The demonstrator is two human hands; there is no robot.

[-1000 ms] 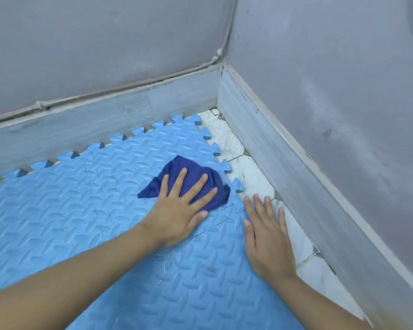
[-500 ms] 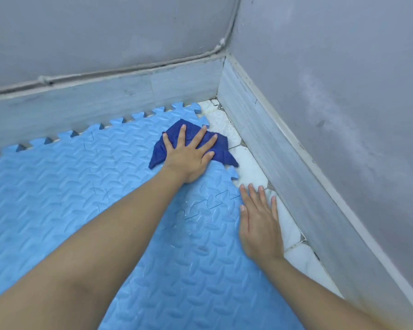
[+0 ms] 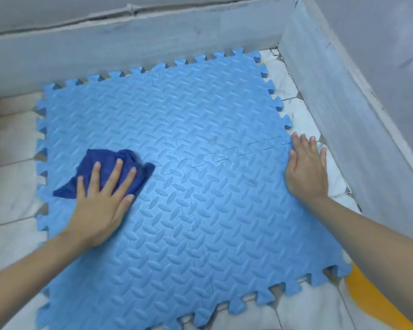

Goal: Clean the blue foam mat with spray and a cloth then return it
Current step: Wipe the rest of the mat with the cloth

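Since the earlier frame the left hand (image 3: 103, 201) has carried the dark blue cloth (image 3: 110, 172) from the mat's far right corner, by the wall, across to its left side; the right hand (image 3: 305, 167) has kept its place at the right edge. The blue foam mat (image 3: 200, 210) lies flat on the tiled floor (image 3: 12, 191) in the room's corner, its far edge along the baseboard (image 3: 129, 51). The left hand presses the cloth with straight, spread fingers; the right hand rests flat and open, half on the mat's edge, half on the floor. The unwiped stretch appears to lie nearer the person and to the right of the cloth, so the left hand, already on the cloth, is the nearer one to sweep it back.
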